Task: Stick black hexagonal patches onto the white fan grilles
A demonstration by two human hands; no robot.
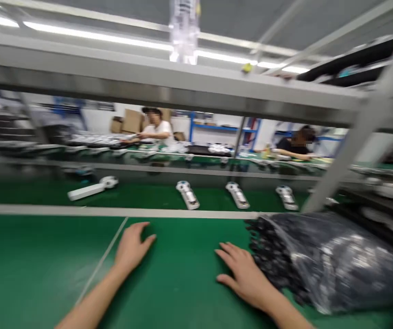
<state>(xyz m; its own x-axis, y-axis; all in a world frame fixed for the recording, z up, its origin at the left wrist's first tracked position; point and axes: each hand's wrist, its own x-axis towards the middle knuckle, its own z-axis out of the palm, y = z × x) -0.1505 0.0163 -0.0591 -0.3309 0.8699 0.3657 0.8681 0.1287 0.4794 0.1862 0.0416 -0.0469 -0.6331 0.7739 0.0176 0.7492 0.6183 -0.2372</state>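
Observation:
My left hand hovers over or rests on the green work surface, its thumb and fingers apart and nothing in it. To the right, my right hand has its fingers spread, also holding nothing. Just beyond its knuckles, many small black parts spill from the mouth of a clear plastic bag. White handheld device bodies lie in a row past the bench's pale edge: one straight ahead, another to its right, and a third farther right.
A long white piece with a round head lies on the green belt at left. A grey overhead beam crosses the view, and a slanted post stands at right. Across the line, a person and another person work.

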